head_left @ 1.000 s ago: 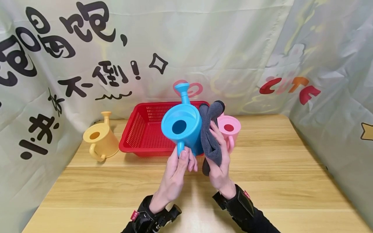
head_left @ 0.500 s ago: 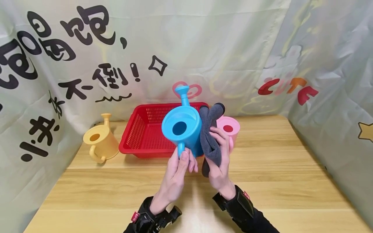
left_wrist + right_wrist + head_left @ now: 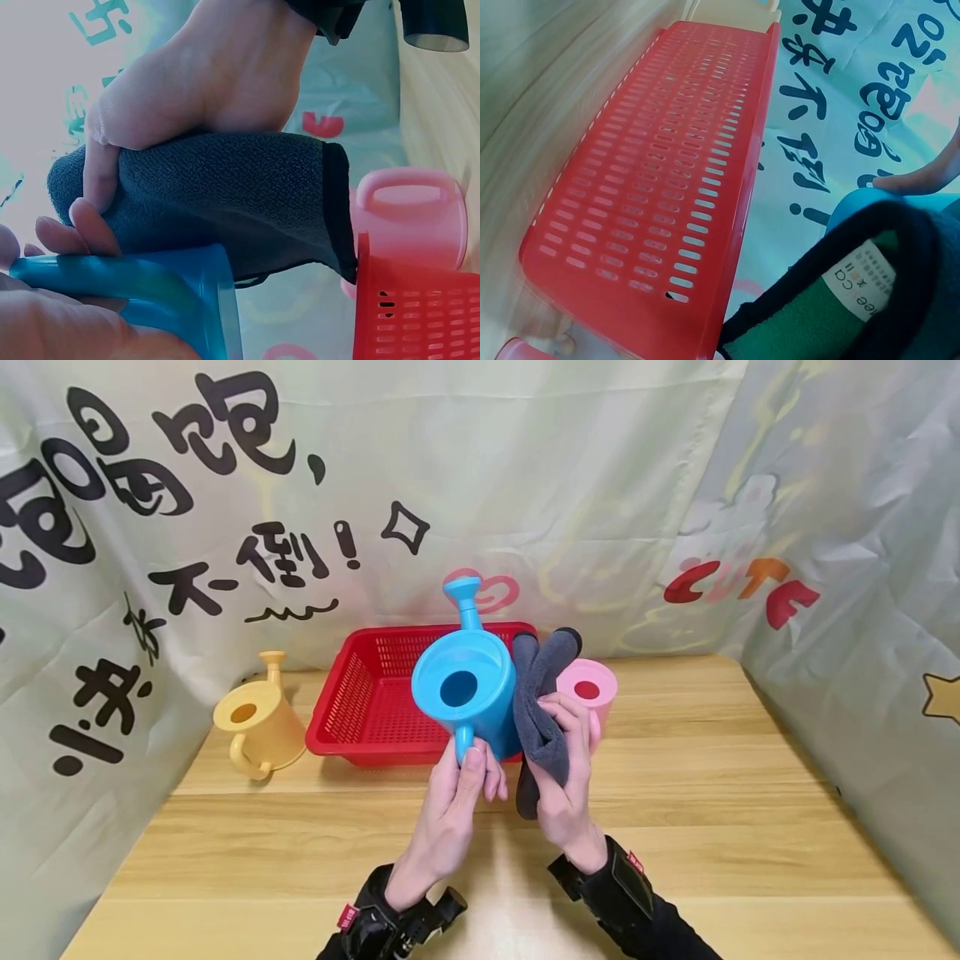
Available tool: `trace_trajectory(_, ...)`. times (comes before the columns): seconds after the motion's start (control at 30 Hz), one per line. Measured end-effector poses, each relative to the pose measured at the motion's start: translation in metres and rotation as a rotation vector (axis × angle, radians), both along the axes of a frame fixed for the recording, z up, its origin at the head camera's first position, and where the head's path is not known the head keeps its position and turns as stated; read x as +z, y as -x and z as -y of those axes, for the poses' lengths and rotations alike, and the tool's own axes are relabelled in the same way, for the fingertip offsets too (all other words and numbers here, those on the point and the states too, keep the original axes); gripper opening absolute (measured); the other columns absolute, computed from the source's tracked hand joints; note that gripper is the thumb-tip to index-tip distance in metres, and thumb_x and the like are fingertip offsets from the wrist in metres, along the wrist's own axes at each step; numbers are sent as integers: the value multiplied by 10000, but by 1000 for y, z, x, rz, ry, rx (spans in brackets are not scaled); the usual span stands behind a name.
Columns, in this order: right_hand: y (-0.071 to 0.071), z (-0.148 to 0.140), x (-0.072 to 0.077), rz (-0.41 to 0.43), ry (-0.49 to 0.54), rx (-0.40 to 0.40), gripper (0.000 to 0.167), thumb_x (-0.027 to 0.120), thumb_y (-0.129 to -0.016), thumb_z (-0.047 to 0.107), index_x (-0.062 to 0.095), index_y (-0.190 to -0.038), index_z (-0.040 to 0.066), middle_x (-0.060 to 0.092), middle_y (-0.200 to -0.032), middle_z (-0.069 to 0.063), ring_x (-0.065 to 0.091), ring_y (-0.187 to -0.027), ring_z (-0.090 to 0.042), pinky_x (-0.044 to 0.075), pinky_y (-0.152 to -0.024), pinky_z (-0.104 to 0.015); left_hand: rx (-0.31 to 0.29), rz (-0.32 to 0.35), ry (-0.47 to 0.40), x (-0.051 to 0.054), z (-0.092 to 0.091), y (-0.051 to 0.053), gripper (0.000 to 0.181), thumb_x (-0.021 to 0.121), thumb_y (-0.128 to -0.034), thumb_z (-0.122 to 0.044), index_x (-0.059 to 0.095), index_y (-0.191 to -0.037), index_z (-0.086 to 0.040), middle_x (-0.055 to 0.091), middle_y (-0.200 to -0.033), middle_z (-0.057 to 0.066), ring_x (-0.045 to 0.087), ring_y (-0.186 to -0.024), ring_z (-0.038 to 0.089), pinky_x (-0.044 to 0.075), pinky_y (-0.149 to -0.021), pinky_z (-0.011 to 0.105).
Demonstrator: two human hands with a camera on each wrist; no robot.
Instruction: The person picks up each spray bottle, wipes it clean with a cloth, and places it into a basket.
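Observation:
My left hand [image 3: 450,802] grips the handle of a blue watering can [image 3: 491,714], held up in front of the red basket with its spout pointing away from me. Against the can's right side lies a folded dark grey cloth [image 3: 540,735], held in my right hand [image 3: 567,785] with the fingers bent over its outer face. In the left wrist view the fuzzy cloth [image 3: 225,172] touches the blue can [image 3: 214,292]. A white label [image 3: 859,281] on the cloth shows in the right wrist view. The can's lower part is partly hidden by my hands and the cloth.
A red perforated basket [image 3: 352,747] stands behind the blue can. To its left is a yellow watering can [image 3: 277,731]. A pink watering can [image 3: 600,693] stands on the right, partly behind the cloth. The wooden table [image 3: 720,827] meets a printed cloth backdrop.
The blue can has shifted slightly left, with the cloth's lower end following. Both hands keep their holds, and my right fingers sit a little lower than a second ago.

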State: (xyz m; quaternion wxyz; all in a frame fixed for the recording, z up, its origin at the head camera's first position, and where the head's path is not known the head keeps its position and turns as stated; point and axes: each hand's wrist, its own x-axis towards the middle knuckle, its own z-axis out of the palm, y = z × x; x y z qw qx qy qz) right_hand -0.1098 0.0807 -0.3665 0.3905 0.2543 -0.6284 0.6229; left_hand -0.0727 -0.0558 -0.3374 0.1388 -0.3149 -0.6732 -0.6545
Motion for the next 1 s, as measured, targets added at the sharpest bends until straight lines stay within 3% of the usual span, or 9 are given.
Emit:
trace_trajectory(0.2, 0, 1, 0, -5, 8, 4, 412, 457, -799, -71, 483, -1200, -164, 495, -1295, -37, 425, -1267, -177, 297, -1154, -337, 9, 11, 3, 0, -1, 0, 228, 294, -1090, -46, 417, -903, -5, 439, -692, 106, 562, -683, 179, 509, -685, 293)
trace_trajectory(0.4, 0, 1, 0, -19, 16, 10, 410, 448, -801, -79, 486, -1199, -169, 495, -1298, -27, 427, -1266, -186, 295, -1154, -341, -3, -27, 1, -1, 0, 1, 227, 282, -1085, -16, 406, -896, 9, 432, -690, 108, 563, -674, 191, 509, -669, 329)
trace_trajectory(1.0, 0, -1, 3, -69, 6, -13, 412, 439, -779, -82, 495, -1180, -159, 521, -1284, -55, 446, -1255, -188, 294, -1149, -359, -22, 9, 2, -2, -2, 0, 237, 282, -1092, -46, 411, -902, 10, 434, -690, 112, 565, -677, 190, 523, -690, 292)
